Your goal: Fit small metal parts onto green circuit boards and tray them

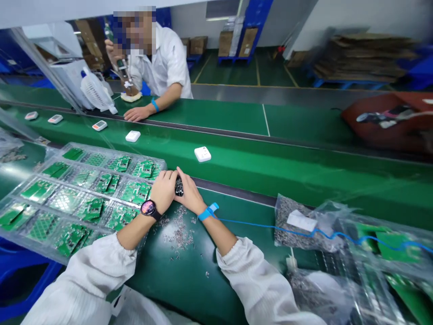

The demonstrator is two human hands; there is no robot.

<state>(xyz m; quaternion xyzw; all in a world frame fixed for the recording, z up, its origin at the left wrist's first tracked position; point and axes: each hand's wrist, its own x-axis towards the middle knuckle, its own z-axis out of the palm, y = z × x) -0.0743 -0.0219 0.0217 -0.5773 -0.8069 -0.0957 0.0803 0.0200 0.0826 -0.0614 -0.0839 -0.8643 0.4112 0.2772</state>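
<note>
At the bench (pixel 189 284), cupped hands (pixel 164 188) (pixel 191 194) hold a black part (pixel 179 186).

parts (pixel 180 234) between tray (pixel 163 163) and bag (pixel 287 232)

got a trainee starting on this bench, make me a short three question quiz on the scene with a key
1. Multiple choice: where is the blue wrist strap worn by the person at this bench?
A) left wrist
B) right wrist
C) both wrists

2. True or false: the left hand and right hand meet around a small dark piece.

3. Count: how many small white-cased devices can be seen on the green strip beyond the hands?

Key:
1. B, with the watch on the other wrist.
2. True.
3. Five.
</note>
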